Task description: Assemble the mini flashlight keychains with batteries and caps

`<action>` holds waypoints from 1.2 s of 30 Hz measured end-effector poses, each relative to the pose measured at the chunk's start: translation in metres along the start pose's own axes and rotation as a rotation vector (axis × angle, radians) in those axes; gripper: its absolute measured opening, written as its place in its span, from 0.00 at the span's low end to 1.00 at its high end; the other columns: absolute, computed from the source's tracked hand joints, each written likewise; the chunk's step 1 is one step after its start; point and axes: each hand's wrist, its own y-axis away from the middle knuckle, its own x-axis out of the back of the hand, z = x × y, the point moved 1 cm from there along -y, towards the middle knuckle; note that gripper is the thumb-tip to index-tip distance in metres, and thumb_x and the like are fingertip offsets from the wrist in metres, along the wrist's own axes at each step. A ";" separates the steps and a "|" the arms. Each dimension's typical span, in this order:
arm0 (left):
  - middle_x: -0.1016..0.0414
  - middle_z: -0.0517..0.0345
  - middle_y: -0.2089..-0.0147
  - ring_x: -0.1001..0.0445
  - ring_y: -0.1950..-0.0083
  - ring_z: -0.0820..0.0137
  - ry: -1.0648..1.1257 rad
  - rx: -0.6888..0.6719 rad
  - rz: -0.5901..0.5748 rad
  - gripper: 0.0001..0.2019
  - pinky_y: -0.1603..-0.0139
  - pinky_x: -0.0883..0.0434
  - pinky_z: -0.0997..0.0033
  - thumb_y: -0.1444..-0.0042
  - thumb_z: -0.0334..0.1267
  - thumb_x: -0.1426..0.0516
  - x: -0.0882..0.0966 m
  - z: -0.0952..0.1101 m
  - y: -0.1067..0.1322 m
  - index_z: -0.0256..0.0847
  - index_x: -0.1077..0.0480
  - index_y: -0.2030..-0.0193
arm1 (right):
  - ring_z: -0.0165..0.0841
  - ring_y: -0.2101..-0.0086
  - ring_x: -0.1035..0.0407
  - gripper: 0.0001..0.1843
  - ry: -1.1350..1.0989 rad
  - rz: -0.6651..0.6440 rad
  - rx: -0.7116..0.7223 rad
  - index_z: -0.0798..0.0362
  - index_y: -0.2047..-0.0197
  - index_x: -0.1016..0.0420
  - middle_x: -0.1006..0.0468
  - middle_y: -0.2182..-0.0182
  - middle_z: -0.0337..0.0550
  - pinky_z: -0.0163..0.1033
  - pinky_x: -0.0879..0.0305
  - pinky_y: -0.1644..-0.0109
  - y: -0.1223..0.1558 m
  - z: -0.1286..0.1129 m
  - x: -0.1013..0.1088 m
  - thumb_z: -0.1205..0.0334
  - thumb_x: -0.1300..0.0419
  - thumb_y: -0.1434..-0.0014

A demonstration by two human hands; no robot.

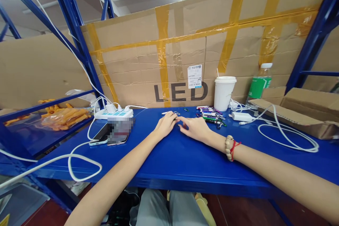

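Note:
Above the middle of the blue table, my left hand (165, 126) is bent with its fingers drawn together. A slim silver pen-like thing (164, 113) sticks out behind its knuckles, and a small silver clip (177, 113) shows just past its fingertips. My fingers hide what lies between these. My right hand (197, 128) comes from the right, its forefinger reaching the left fingertips and its thumb apart below. Beyond it lies a pile of metallic pens (212, 114) in purple, silver and green, with small clips. A small green clip (186, 109) lies alone behind my hands.
Two phones (100, 135) lie left by a white power strip (113, 113). A white cup (224, 93), a green-labelled bottle (260, 83), a white adapter (242, 116) with coiled cable and an opened carton (312, 109) stand right. Taped cardboard (127, 74) closes the back.

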 end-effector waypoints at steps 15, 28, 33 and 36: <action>0.32 0.57 0.60 0.32 0.55 0.72 0.141 0.081 0.093 0.08 0.51 0.35 0.73 0.39 0.35 0.54 0.006 -0.005 0.000 0.40 0.34 0.63 | 0.33 0.63 0.29 0.17 -0.220 -0.101 -0.034 0.45 0.50 0.30 0.27 0.57 0.41 0.33 0.39 0.68 0.003 0.015 -0.007 0.58 0.50 0.42; 0.31 0.57 0.60 0.33 0.56 0.68 0.023 0.052 0.000 0.08 0.52 0.35 0.68 0.38 0.37 0.55 0.014 0.013 0.002 0.41 0.36 0.62 | 0.32 0.62 0.29 0.12 -0.307 -0.119 -0.002 0.45 0.60 0.25 0.26 0.59 0.38 0.32 0.39 0.69 0.001 0.016 -0.008 0.60 0.48 0.43; 0.29 0.57 0.60 0.30 0.59 0.69 -0.004 0.055 -0.044 0.11 0.56 0.33 0.70 0.38 0.40 0.57 0.016 0.016 0.004 0.42 0.36 0.61 | 0.30 0.66 0.30 0.11 -0.316 -0.117 -0.007 0.46 0.61 0.25 0.25 0.61 0.38 0.32 0.39 0.69 0.001 0.016 -0.009 0.61 0.47 0.43; 0.27 0.57 0.63 0.28 0.61 0.68 -0.030 0.076 -0.071 0.12 0.61 0.32 0.70 0.38 0.42 0.58 0.018 0.018 0.006 0.42 0.36 0.62 | 0.31 0.65 0.29 0.10 -0.322 -0.104 -0.029 0.47 0.62 0.25 0.25 0.62 0.38 0.33 0.38 0.68 0.001 0.015 -0.009 0.59 0.47 0.44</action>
